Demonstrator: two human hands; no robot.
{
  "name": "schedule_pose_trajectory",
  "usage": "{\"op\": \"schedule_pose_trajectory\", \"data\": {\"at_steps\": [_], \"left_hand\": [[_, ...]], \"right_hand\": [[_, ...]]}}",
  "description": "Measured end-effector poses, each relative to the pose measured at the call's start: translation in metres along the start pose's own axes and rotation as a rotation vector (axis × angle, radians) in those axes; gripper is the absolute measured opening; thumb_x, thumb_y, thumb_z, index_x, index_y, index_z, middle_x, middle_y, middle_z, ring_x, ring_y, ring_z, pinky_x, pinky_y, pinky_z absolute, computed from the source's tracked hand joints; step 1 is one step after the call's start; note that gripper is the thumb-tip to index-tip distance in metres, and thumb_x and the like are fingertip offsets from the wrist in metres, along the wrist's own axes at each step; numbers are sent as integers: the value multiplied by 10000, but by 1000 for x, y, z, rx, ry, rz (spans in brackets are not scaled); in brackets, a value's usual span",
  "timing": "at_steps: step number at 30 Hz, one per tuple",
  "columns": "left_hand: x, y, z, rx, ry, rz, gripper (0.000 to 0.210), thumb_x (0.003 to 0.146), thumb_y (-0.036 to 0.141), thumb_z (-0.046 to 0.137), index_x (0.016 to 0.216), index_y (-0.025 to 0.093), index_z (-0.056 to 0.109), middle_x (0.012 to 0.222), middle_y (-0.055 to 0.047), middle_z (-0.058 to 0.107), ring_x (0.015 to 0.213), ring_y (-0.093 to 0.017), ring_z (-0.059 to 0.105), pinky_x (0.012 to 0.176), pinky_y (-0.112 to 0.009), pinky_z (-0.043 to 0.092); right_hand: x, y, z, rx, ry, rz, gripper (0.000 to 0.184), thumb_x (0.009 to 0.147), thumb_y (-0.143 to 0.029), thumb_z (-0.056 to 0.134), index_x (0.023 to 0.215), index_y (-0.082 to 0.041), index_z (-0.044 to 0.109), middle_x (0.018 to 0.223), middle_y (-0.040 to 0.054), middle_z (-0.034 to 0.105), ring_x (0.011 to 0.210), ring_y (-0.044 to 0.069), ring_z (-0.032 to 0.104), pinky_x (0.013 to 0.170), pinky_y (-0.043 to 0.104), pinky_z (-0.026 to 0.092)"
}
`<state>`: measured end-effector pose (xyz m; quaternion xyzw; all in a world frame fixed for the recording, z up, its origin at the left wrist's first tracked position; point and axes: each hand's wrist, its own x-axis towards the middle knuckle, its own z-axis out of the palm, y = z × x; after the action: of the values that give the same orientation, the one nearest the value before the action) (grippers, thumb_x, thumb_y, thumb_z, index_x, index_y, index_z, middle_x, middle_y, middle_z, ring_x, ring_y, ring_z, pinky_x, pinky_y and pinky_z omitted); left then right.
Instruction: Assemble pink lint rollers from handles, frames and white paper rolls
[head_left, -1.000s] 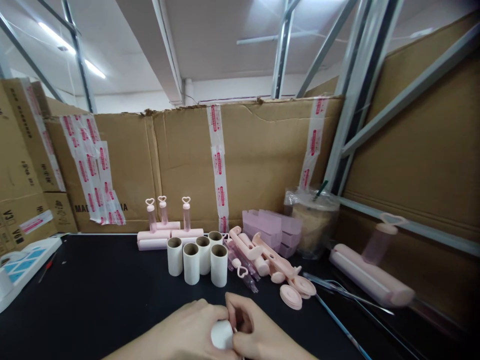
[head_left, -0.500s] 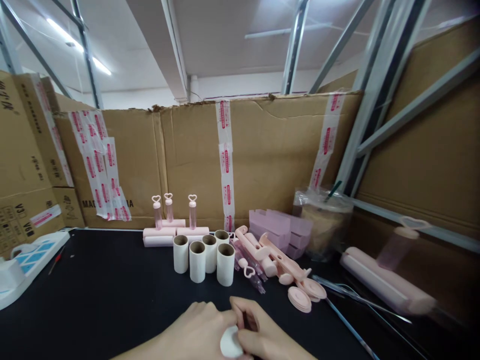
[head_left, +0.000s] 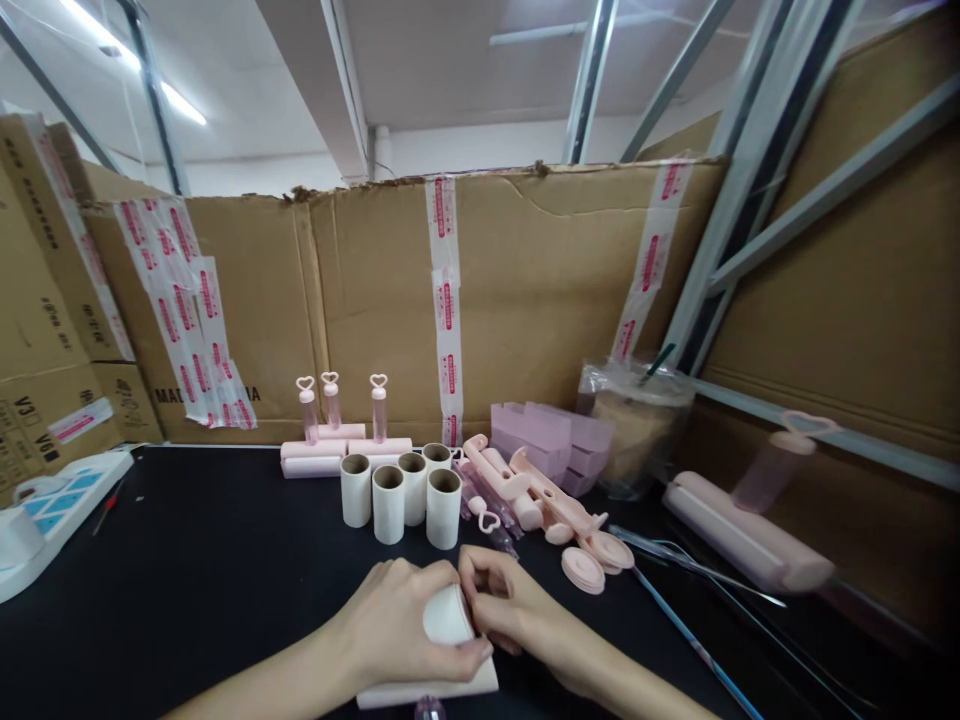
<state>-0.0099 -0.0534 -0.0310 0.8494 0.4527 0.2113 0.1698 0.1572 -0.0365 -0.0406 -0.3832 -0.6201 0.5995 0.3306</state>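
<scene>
My left hand (head_left: 401,620) is wrapped round a white roll (head_left: 448,615), fingers over its far side and thumb along its near side. My right hand (head_left: 510,615) is at the roll's right end, fingers curled and pinched close to its edge; anything between those fingertips is hidden. Under my left hand lies a long whitish-pink piece (head_left: 450,690), partly covered. A clear purplish round part (head_left: 429,708) shows at the bottom edge of the view. Just beyond my hands, several white rolls with brown cores (head_left: 388,508) stand upright on the black table (head_left: 247,570).
Behind the rolls are pink holders with heart-topped handles (head_left: 379,410). Loose pink parts (head_left: 555,500), round pink caps (head_left: 583,570) and purple trays (head_left: 551,440) lie right of centre. Tweezers (head_left: 705,565) and another pink holder (head_left: 750,530) are farther right. A power strip (head_left: 67,515) lies left.
Both hands sit higher in the view, and more of the white roll shows. The whitish-pink piece and clear part have come into sight below them. The background has shifted slightly up and left.
</scene>
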Motion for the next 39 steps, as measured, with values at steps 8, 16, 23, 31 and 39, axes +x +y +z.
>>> {"op": "schedule_pose_trajectory", "data": {"at_steps": [8,16,23,31,39], "left_hand": [[2,-7,-3,-81,77,26,325,739,488,600,941,234,587,806,-23,673,723,-232,649,650,-264,435],[8,-23,-20,-465,371,37,335,652,258,582,961,202,463,779,9,564,662,-153,548,605,-236,434],[-2,-22,-47,-277,439,116,417,680,184,581,1032,216,360,847,-10,574,728,-167,592,659,-269,477],[-11,-22,-22,556,370,458,330,839,172,519,1167,155,479,1011,-122,628,865,-263,602,717,-391,504],[-12,-20,-5,669,463,549,291,874,92,407,1122,140,552,995,-141,642,833,-230,610,733,-373,499]], "right_hand": [[-1,5,-2,102,-20,-59,167,598,-144,517,718,-200,414,599,-83,465,406,26,295,355,139,239],[5,16,-11,70,-56,-78,366,619,-128,569,942,-227,430,761,-56,510,495,50,412,461,178,335],[7,15,-16,-360,32,-140,207,715,-229,638,909,-200,572,848,-5,540,563,81,470,486,213,377],[-8,-4,-9,-283,132,-330,332,776,-242,596,1101,-207,538,1018,61,612,766,152,612,732,316,521],[-7,9,1,-203,131,-330,346,675,-78,562,999,-198,546,876,12,625,747,142,630,716,296,534]]}}
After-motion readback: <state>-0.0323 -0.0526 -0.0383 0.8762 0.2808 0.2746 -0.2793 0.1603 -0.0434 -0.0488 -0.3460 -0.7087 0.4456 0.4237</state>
